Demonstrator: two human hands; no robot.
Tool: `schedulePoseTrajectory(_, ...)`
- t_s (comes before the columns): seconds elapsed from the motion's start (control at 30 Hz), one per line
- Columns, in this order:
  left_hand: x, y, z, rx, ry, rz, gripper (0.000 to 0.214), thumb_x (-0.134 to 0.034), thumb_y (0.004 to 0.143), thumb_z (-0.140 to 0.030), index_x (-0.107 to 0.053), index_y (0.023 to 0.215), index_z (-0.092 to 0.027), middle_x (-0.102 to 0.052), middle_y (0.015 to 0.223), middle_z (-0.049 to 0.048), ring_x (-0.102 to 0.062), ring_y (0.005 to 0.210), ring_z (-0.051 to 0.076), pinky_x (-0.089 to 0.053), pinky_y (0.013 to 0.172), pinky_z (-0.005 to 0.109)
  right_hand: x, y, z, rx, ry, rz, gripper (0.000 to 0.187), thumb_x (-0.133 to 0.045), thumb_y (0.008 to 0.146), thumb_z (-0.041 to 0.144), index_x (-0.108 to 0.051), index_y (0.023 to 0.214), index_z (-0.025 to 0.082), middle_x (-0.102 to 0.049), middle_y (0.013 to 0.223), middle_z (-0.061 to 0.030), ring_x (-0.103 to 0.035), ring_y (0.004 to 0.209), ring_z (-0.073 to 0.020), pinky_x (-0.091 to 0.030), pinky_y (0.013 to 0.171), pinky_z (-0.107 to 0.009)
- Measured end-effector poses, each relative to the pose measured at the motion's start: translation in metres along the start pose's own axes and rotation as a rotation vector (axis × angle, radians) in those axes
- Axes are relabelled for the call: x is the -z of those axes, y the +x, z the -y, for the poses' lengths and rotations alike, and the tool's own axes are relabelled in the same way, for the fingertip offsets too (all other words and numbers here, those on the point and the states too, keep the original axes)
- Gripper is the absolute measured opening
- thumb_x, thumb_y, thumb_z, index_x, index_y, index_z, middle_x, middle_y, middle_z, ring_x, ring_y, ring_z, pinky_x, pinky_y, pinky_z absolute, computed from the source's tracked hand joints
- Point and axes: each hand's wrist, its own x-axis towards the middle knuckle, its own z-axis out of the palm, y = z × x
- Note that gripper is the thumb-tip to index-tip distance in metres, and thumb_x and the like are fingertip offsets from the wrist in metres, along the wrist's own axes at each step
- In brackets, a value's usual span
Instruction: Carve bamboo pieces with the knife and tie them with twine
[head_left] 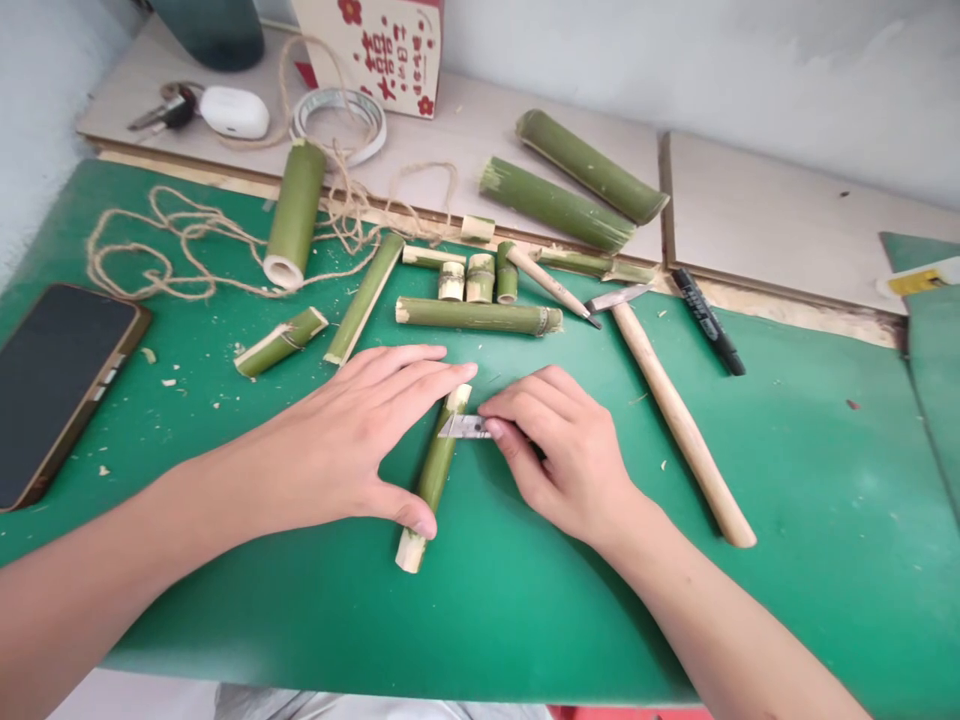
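A green bamboo stick (437,468) with pale, peeled ends lies slanted on the green table mat in front of me. My left hand (367,430) spans it, with the thumb on its lower end and the outstretched fingers by its upper end. Pinched in my right hand (559,445) is a bare utility knife blade (466,428). The slanted tip of the blade rests across the upper part of the stick. My right fingertips hide the rest of the blade. Just beyond my hands lies a longer bamboo piece (476,316).
A hammer (679,420) and black marker (709,325) lie right. Behind are a chisel (551,282), short bamboo pieces (480,278) and split bamboo (559,205). Twine (172,240), a bamboo tube (294,215) and a phone (64,390) occupy the left. Shavings dot the green mat (825,480).
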Motion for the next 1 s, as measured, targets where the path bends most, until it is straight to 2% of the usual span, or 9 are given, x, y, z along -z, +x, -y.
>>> schedulePoseTrajectory(0.1, -0.001, 0.001, 0.001, -0.023, 0.003, -0.002, 0.117, -0.084, 0.067, -0.073, -0.036, 0.162, -0.025, -0.051, 0.158, 0.0151, -0.038, 0.152, 0.039, -0.032, 0.125, 0.055, 0.001, 0.0, 0.002, 0.06, 0.021, 0.086, 0.011, -0.054, 0.103, 0.019, -0.065, 0.102, 0.02, -0.072, 0.09, -0.0057, -0.056, 0.081, -0.0203, -0.048, 0.075, -0.037)
schedulePoseTrajectory(0.37, 0.001, 0.002, 0.007, -0.116, 0.064, 0.033, 0.1, -0.083, 0.068, -0.071, -0.052, 0.152, -0.028, -0.055, 0.156, 0.0122, -0.038, 0.152, 0.039, -0.031, 0.125, 0.054, 0.005, 0.001, 0.002, 0.147, 0.085, 0.18, 0.011, -0.055, 0.101, 0.017, -0.065, 0.097, 0.02, -0.07, 0.085, -0.0048, -0.056, 0.078, -0.0193, -0.047, 0.072, -0.036)
schedulePoseTrajectory(0.43, 0.003, 0.002, 0.008, -0.124, 0.068, 0.035, 0.1, -0.082, 0.068, -0.073, -0.052, 0.152, -0.027, -0.055, 0.155, 0.0126, -0.039, 0.151, 0.04, -0.031, 0.124, 0.054, 0.003, 0.001, 0.003, 0.158, 0.079, 0.156, 0.01, -0.057, 0.101, 0.017, -0.066, 0.098, 0.019, -0.071, 0.086, -0.0055, -0.057, 0.079, -0.0198, -0.047, 0.072, -0.036)
schedulePoseTrajectory(0.53, 0.006, 0.003, 0.009, -0.136, 0.072, 0.049, 0.101, -0.08, 0.069, -0.075, -0.051, 0.153, -0.027, -0.055, 0.155, 0.0132, -0.039, 0.151, 0.041, -0.03, 0.125, 0.054, 0.0, -0.001, 0.002, 0.109, 0.046, 0.022, 0.009, -0.059, 0.099, 0.014, -0.066, 0.101, 0.019, -0.073, 0.09, -0.0067, -0.058, 0.081, -0.0207, -0.049, 0.074, -0.037)
schedulePoseTrajectory(0.6, 0.008, 0.004, 0.008, -0.125, 0.063, 0.071, 0.106, -0.077, 0.071, -0.077, -0.044, 0.158, -0.027, -0.053, 0.157, 0.0138, -0.039, 0.152, 0.041, -0.03, 0.125, 0.054, -0.001, -0.001, 0.0, 0.058, 0.014, -0.052, 0.01, -0.06, 0.099, 0.013, -0.066, 0.103, 0.019, -0.073, 0.092, -0.0072, -0.059, 0.081, -0.021, -0.049, 0.076, -0.038)
schedulePoseTrajectory(0.67, 0.009, 0.004, 0.007, -0.092, 0.04, 0.08, 0.117, -0.076, 0.072, -0.078, -0.028, 0.166, -0.026, -0.05, 0.159, 0.0147, -0.039, 0.152, 0.04, -0.031, 0.124, 0.053, -0.001, 0.0, -0.003, 0.015, -0.009, -0.089, 0.011, -0.06, 0.099, 0.012, -0.066, 0.102, 0.019, -0.074, 0.092, -0.0068, -0.059, 0.082, -0.021, -0.049, 0.075, -0.038)
schedulePoseTrajectory(0.8, 0.006, 0.002, 0.006, -0.061, -0.008, 0.043, 0.139, -0.08, 0.07, -0.075, 0.005, 0.169, -0.028, -0.051, 0.158, 0.0147, -0.039, 0.152, 0.038, -0.033, 0.122, 0.052, 0.001, 0.0, -0.004, 0.018, -0.004, -0.048, 0.01, -0.058, 0.1, 0.013, -0.066, 0.101, 0.02, -0.073, 0.09, -0.0061, -0.058, 0.081, -0.0206, -0.049, 0.074, -0.038)
schedulePoseTrajectory(0.9, 0.002, 0.0, 0.006, -0.057, -0.025, 0.005, 0.144, -0.085, 0.067, -0.072, 0.007, 0.169, -0.031, -0.052, 0.157, 0.0141, -0.04, 0.151, 0.038, -0.032, 0.123, 0.053, 0.001, 0.0, -0.001, 0.121, 0.033, 0.071, 0.009, -0.058, 0.1, 0.015, -0.066, 0.102, 0.02, -0.072, 0.089, -0.0054, -0.058, 0.08, -0.0202, -0.049, 0.073, -0.038)
schedulePoseTrajectory(1.0, 0.0, 0.0, 0.006, -0.061, -0.033, -0.009, 0.144, -0.086, 0.065, -0.07, 0.005, 0.169, -0.031, -0.053, 0.156, 0.0137, -0.04, 0.151, 0.038, -0.031, 0.123, 0.053, 0.0, 0.0, 0.0, 0.097, 0.013, 0.04, 0.009, -0.059, 0.1, 0.015, -0.066, 0.104, 0.019, -0.073, 0.092, -0.006, -0.058, 0.082, -0.0205, -0.049, 0.075, -0.038)
